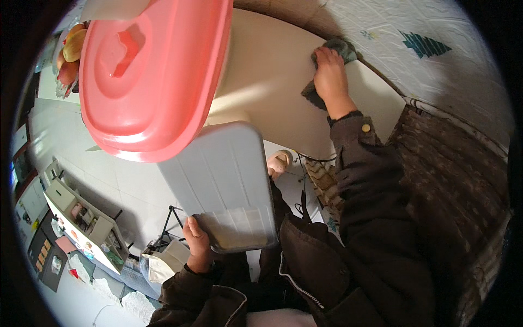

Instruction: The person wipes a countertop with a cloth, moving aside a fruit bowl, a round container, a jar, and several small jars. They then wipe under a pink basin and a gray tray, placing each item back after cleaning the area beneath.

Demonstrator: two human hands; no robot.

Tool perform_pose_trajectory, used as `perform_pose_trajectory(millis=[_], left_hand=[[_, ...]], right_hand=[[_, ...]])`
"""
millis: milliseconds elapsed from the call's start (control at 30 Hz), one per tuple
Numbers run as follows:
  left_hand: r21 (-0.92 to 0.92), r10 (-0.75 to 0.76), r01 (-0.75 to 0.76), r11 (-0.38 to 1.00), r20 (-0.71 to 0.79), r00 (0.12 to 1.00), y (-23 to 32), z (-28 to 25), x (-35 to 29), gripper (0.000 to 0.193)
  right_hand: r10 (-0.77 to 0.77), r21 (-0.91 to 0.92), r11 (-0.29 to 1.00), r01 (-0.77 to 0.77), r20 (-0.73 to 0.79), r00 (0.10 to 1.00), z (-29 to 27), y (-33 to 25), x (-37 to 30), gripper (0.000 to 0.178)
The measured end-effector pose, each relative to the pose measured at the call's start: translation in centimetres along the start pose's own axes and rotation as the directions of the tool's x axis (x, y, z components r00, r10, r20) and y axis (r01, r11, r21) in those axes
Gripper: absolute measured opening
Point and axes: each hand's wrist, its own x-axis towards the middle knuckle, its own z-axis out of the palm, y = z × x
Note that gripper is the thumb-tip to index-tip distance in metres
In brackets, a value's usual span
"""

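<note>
My right hand (331,77) presses a dark grey-green cloth (342,50) onto the cream tabletop (267,71), close to its far edge by the wall. Part of the cloth sticks out on the left side under the wrist. Lower down, my left hand (197,240) grips the near left corner of a grey, ribbed, rectangular plastic box (223,174), tilted in front of my body. Its near end looks translucent; the contents cannot be made out. A large pink plastic lid (158,92) with a raised handle overlaps the box's far end from my view.
A patterned white wall (381,27) borders the table's far side, and a dark brown curtain or cover (441,163) hangs at the right. Fruit (73,46) lies at the far left. A white shelf unit (90,223) and a black stand (170,220) occupy the lower left.
</note>
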Motion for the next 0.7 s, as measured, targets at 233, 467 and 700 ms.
perform_pose_trajectory(millis=[233,467,700], left_hand=[[-0.019,-0.054,0.053,0.998,-0.039,0.998,-0.7,0.3,0.4,0.055],[-0.153,0.005,-0.011,0.988,-0.04,0.999,0.2,0.5,-0.2,0.054],[-0.077,0.03,-0.035,0.996,-0.071,0.997,0.6,0.7,0.5,0.053]], right_hand=[[0.412,0.272,0.879,-0.392,-0.015,0.911,-1.1,-3.1,-1.8,0.031],[0.142,0.006,0.99,-0.144,0.158,0.977,2.9,-4.6,1.5,0.041],[0.449,-0.157,0.891,-0.425,0.182,0.875,-3.4,8.6,-8.9,0.038]])
